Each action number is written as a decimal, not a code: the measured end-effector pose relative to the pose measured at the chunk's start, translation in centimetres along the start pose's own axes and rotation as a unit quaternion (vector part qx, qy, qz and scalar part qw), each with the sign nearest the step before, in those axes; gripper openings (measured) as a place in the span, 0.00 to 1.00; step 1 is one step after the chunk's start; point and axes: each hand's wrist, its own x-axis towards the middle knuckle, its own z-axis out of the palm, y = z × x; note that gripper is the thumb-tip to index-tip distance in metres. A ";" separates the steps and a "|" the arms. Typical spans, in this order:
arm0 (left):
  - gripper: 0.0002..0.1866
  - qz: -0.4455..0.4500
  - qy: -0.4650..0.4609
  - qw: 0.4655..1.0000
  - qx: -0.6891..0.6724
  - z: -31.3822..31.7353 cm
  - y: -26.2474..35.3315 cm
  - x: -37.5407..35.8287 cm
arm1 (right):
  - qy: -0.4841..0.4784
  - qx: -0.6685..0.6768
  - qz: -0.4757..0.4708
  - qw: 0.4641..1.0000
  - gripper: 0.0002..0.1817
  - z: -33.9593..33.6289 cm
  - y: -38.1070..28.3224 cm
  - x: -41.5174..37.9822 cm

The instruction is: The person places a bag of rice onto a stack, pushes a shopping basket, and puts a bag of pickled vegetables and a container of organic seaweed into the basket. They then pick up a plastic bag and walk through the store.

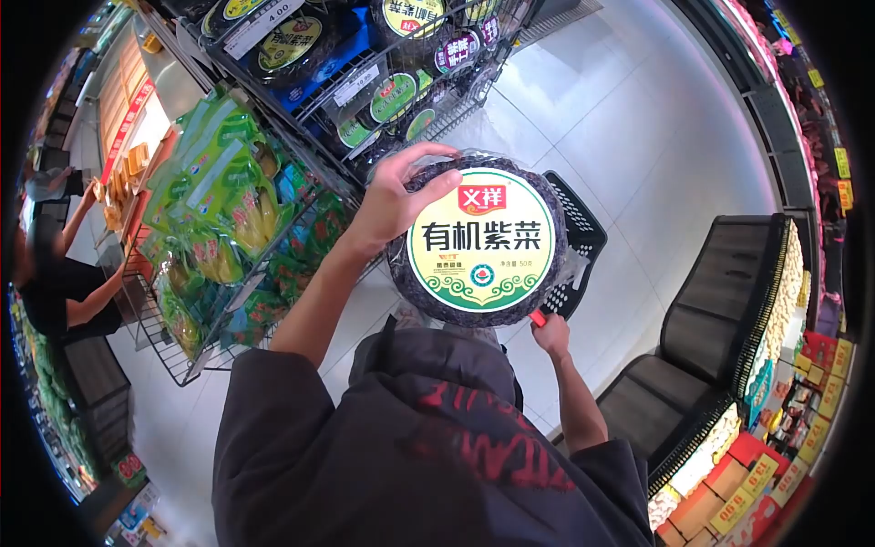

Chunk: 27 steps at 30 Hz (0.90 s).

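Observation:
A round, clear-wrapped pack of dried seaweed (485,239) with a white, yellow and green label is held up in front of my chest. Its upper left edge is gripped by my left hand (397,199), the thumb lying over the label's side. Lower down, my right hand (551,335) is closed around the red handle of a black shopping basket (581,239). The pack covers much of the basket, so its inside is mostly hidden.
A wire rack (342,123) with similar seaweed packs stands ahead. Green bagged goods (223,187) fill a wire bin at left. Black shelving (706,319) lines the right side of the tiled floor (629,137). Another person (68,283) reaches toward goods at far left.

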 end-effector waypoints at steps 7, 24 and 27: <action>0.21 -0.230 -0.055 0.831 -0.504 -0.3 -6.5 -2.5 | 0.000 0.012 0.010 1.000 0.16 -0.1 -0.2 0.0; 0.25 0.028 -0.447 0.443 -0.777 9.9 -8.0 0.2 | 0.021 0.022 -0.003 1.000 0.13 -1.1 -1.3 -1.1; 0.26 0.026 -0.454 0.433 -0.778 10.6 -8.0 0.5 | 0.009 0.010 -0.002 1.000 0.15 -1.1 -1.0 -0.8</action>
